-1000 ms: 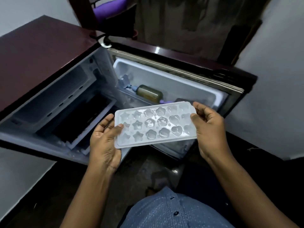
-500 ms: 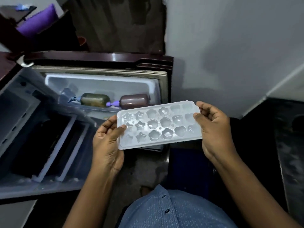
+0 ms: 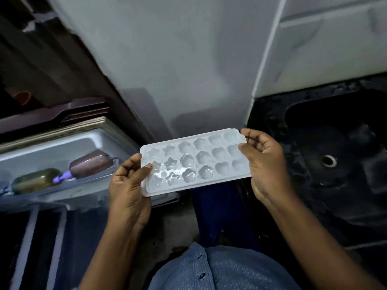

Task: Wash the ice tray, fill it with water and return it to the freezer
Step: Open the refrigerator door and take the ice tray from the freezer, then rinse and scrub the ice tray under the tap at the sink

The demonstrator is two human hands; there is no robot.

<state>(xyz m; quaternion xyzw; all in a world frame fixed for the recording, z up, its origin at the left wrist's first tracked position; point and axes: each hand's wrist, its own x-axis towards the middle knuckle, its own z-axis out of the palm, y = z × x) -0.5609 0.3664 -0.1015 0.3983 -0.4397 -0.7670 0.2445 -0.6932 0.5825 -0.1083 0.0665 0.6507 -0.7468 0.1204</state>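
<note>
Two thin edge pinches, left hand and right hand on opposite short ends, hold the ice tray mid-frame, so it could slip or knock the sink rim at 3 o'clock.

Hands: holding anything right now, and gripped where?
Both hold the white ice tray by its short ends: the left hand grips the star-mould end, thumb on top; the right hand grips the heart-mould end, thumb on top.
</note>
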